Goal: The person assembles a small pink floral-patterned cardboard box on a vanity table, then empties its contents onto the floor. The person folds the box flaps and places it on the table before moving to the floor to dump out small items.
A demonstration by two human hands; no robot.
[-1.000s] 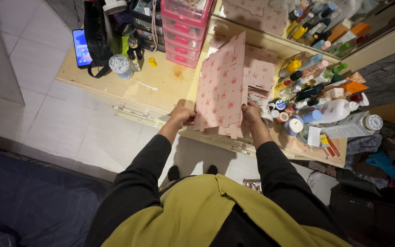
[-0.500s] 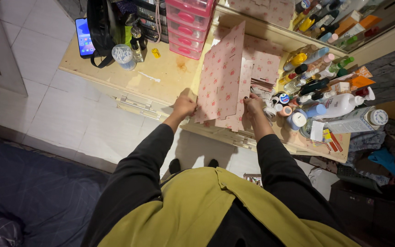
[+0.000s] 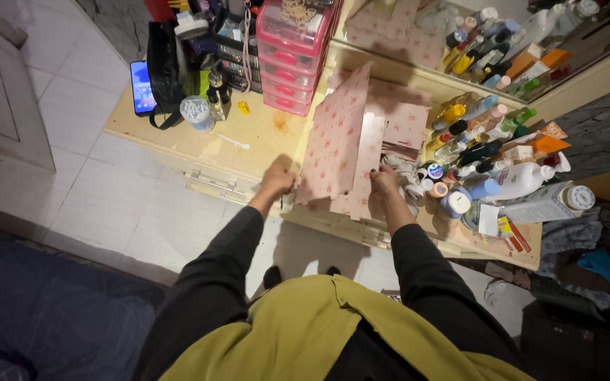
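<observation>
A pink patterned cardboard panel (image 3: 335, 137) is held upright on a pale wooden surface (image 3: 248, 141), seen from above by a head-worn camera. The left hand (image 3: 277, 182) is closed around the panel's lower near corner, at about eight o'clock from the panel's middle, while the right hand (image 3: 384, 182) is pressed, fingers curled, on the matching folded pink pieces (image 3: 368, 169) just beside the panel's foot, at about four o'clock; whether anything is actually pinched by that hand cannot be told. The panel's long axis runs from the near edge of the surface up and away toward one o'clock, so that the sheet stands between the two hands, each about equally close to its base. At eleven o'clock from the panel, a pink set of plastic drawers (image 3: 293, 56) is seen; further toward ten o'clock, a black bag (image 3: 166, 70), a phone with a lit blue screen (image 3: 141, 86) and a clear round tub (image 3: 195, 113) are set out. At three o'clock a crowd of bottles and tubes is gathered, a large white bottle (image 3: 520, 180) lying on its side among them. Black sleeves and an olive-yellow garment (image 3: 305, 331) fill the foreground above a tiled floor (image 3: 79, 183).
</observation>
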